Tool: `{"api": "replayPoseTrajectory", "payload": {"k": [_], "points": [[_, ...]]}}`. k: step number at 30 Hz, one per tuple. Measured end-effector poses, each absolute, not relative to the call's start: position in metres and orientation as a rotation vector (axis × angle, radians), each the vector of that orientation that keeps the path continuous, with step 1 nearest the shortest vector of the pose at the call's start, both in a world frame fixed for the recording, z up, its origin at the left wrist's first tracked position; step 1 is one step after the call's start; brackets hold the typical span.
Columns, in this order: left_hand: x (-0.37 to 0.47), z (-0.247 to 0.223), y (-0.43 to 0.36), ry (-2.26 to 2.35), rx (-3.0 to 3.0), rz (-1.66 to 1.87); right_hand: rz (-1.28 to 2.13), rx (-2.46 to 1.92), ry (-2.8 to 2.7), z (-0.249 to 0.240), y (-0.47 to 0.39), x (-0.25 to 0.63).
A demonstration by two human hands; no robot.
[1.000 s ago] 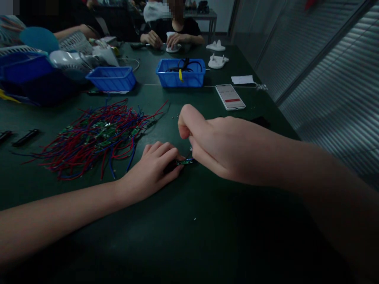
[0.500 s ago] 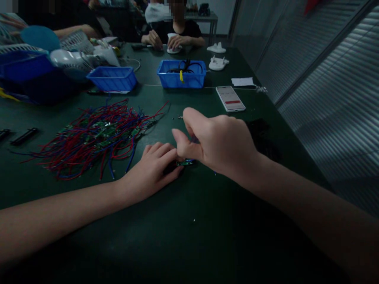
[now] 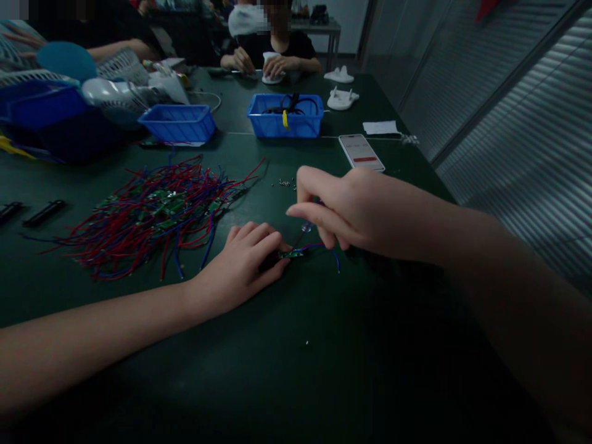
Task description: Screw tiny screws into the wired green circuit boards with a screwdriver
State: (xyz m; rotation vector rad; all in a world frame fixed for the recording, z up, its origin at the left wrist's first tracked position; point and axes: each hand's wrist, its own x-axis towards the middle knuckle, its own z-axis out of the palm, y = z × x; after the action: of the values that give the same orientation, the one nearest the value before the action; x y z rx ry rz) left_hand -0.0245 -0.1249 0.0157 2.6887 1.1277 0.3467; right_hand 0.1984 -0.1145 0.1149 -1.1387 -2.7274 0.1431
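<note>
My left hand (image 3: 252,259) rests on the table with its fingers closed on a small green circuit board (image 3: 294,253). Red and blue wires (image 3: 333,254) run from the board's right end toward and below my right hand. Above the board, my right hand (image 3: 340,206) is closed around a screwdriver (image 3: 306,227). Only a clear bit of its handle and a thin shaft show, slanting down to the board; the fingers hide the rest. Left of my hands lies a pile of circuit boards with red and blue wires (image 3: 157,216). Small screws (image 3: 285,183) lie scattered behind my hands.
A phone (image 3: 361,152) lies past my right hand, near a white paper strip (image 3: 380,127). Blue bins (image 3: 285,123) stand farther back, one holding black cables. Black plastic parts (image 3: 44,213) lie at far left. Across the table a person handles a white part (image 3: 272,75).
My right hand has turned and shifted right, uncovering the screwdriver, more of the board and its wires. My left hand stays on the board.
</note>
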Motion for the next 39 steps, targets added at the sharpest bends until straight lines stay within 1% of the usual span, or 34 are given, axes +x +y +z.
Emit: {"api": "replayPoseTrajectory", "payload": {"k": [2, 6, 7, 9, 12, 14, 16, 21, 23, 26, 27, 28, 29, 30, 33, 35, 37, 39], "points": [[-0.024, 0.016, -0.125, 1.131, 2.687, 0.34, 0.107, -1.166, -2.653, 0.109, -0.109, 0.198], [-0.023, 0.016, -0.125, 1.133, 2.679, 0.334, -0.168, -1.363, -2.378, 0.094, -0.105, 0.193], [-0.022, 0.016, -0.125, 1.132, 2.678, 0.332, -0.189, -1.391, -2.346, 0.091, -0.104, 0.192], [-0.022, 0.016, -0.125, 1.133, 2.679, 0.328, -0.079, -1.343, -2.387, 0.089, -0.103, 0.195], [-0.021, 0.016, -0.125, 1.142, 2.68, 0.326, 0.296, -1.155, -2.488, 0.093, -0.1, 0.2], [-0.021, 0.017, -0.126, 1.139, 2.682, 0.324, 0.477, -1.071, -2.511, 0.097, -0.1, 0.202], [-0.021, 0.017, -0.126, 1.135, 2.68, 0.323, 0.534, -1.041, -2.54, 0.101, -0.101, 0.201], [-0.021, 0.018, -0.126, 1.133, 2.676, 0.327, 0.511, -1.078, -2.618, 0.107, -0.107, 0.198], [-0.022, 0.018, -0.126, 1.134, 2.678, 0.33, 0.382, -1.107, -2.645, 0.108, -0.108, 0.197], [-0.021, 0.019, -0.126, 1.133, 2.675, 0.321, -0.141, -1.284, -2.577, 0.106, -0.109, 0.196], [-0.021, 0.019, -0.126, 1.135, 2.674, 0.315, -0.28, -1.347, -2.532, 0.105, -0.109, 0.196], [-0.021, 0.019, -0.126, 1.138, 2.675, 0.312, -0.341, -1.383, -2.513, 0.104, -0.108, 0.197], [-0.021, 0.019, -0.126, 1.138, 2.676, 0.31, -0.315, -1.38, -2.531, 0.103, -0.107, 0.198], [-0.021, 0.019, -0.126, 1.138, 2.677, 0.312, -0.213, -1.334, -2.581, 0.103, -0.105, 0.199], [-0.022, 0.018, -0.127, 1.137, 2.678, 0.322, 0.259, -1.089, -2.707, 0.106, -0.105, 0.201], [-0.022, 0.018, -0.127, 1.134, 2.673, 0.319, 0.429, -1.024, -2.712, 0.109, -0.107, 0.2], [-0.022, 0.019, -0.127, 1.13, 2.673, 0.323, 0.406, -1.062, -2.724, 0.113, -0.111, 0.199], [-0.022, 0.019, -0.126, 1.128, 2.676, 0.331, 0.294, -1.114, -2.759, 0.116, -0.113, 0.198]]}}
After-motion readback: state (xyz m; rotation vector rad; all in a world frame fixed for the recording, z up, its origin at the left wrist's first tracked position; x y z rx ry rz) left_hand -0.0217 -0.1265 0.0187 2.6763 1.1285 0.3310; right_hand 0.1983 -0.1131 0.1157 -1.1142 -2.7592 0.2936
